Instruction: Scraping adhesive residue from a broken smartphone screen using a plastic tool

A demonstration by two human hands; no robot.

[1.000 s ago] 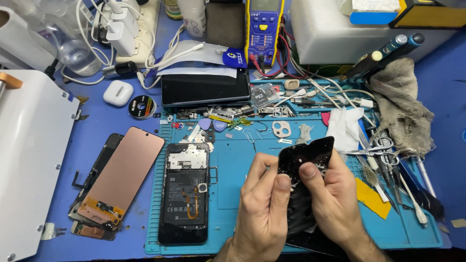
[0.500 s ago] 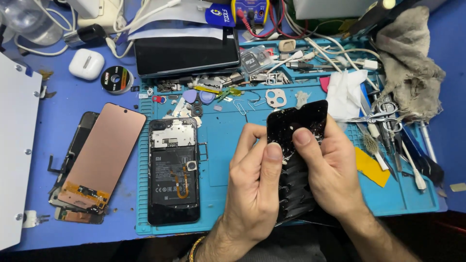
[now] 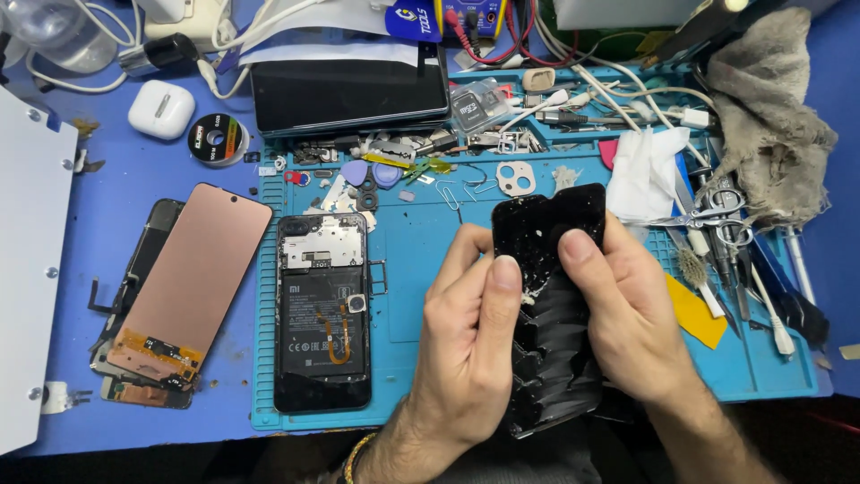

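Shattered black glass phone screen [image 3: 548, 296] gripped between both our hands.
Its long axis runs away from us; left hand [image 3: 466, 350] and right hand [image 3: 627, 314] pinch opposite edges, thumbs on top.

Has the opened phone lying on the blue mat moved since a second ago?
No. The opened phone sits at the same spot near the blue mat's left edge, beside the copper-backed screen; only the head camera shifted.

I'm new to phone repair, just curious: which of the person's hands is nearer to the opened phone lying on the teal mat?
The left hand. It sits just right of the opened phone, apart from it. The right hand is farther right, beyond the cracked black panel both hands grip.
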